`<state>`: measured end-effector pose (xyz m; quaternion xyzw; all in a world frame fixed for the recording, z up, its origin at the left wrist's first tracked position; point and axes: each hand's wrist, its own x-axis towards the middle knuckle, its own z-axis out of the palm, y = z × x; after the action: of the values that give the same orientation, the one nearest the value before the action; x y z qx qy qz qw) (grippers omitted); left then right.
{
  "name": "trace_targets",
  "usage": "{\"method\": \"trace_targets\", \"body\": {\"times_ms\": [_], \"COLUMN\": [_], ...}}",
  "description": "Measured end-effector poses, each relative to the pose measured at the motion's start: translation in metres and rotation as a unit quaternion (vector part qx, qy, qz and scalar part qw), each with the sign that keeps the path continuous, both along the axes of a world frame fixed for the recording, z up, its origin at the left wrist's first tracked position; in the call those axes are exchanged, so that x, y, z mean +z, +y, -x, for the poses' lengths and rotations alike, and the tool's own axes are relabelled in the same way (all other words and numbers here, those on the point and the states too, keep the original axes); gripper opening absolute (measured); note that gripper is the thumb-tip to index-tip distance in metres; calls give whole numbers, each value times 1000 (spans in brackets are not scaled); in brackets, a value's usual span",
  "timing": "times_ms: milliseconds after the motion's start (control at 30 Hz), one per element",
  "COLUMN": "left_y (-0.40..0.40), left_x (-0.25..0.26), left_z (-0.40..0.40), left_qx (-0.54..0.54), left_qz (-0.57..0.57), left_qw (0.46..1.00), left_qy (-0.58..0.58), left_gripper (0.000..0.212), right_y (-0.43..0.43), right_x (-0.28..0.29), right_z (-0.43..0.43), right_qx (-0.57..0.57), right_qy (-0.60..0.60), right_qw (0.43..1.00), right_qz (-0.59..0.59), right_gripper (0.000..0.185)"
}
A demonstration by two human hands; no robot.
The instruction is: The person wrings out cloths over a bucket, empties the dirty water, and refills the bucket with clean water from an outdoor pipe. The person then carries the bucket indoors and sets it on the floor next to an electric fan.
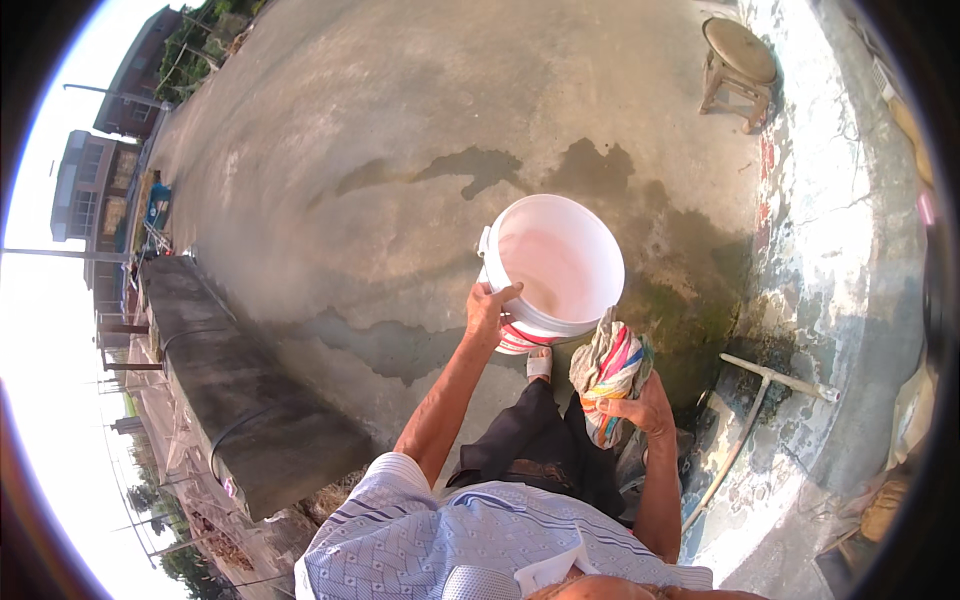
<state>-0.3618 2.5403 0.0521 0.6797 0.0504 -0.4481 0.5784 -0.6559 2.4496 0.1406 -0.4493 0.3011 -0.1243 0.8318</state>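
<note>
A white plastic bucket [555,259] with red and white bands low on its side is tilted so that I look into its pinkish inside. My left hand [491,307] grips its near left rim, thumb over the edge. Some murky liquid or residue seems to lie at the inner bottom; which one I cannot tell. To the right of the bucket, my right hand [641,409] holds a crumpled cloth [611,375] with multicoloured stripes. The cloth's upper end is close to the bucket's rim; whether they touch is unclear.
Wet patches mark the concrete floor [420,247]. At the upper right a round wooden stool [741,51] stands near a peeling wall [810,225]. A T-shaped pole [780,376] leans at the right. On the left runs a dark concrete ledge [247,390] with a thin cable across it.
</note>
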Motion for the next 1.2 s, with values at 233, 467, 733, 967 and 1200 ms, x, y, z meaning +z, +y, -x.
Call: {"method": "trace_targets", "body": {"times_ms": [233,467,733,967,1200], "left_y": [14,28,52,103,101], "left_x": [13,-6,7,6,1], "left_z": [-13,2,18,39,96], "left_qx": [81,163,184,178,64], "left_qz": [126,178,198,273,143], "left_qw": [981,959,954,917,976], "left_qy": [121,151,132,232,149], "left_gripper": [29,59,59,25,43], "right_y": [37,53,41,-2,-22], "right_x": [-9,-50,-59,-5,26], "right_z": [-68,-89,-107,-133,-125], "right_qx": [-4,-166,-242,-225,-131], "right_qy": [-34,-211,-225,-205,-213], "right_qw": [990,932,910,929,950], "right_qz": [-136,-244,-252,-211,-187], "right_gripper": [76,73,44,36,40]}}
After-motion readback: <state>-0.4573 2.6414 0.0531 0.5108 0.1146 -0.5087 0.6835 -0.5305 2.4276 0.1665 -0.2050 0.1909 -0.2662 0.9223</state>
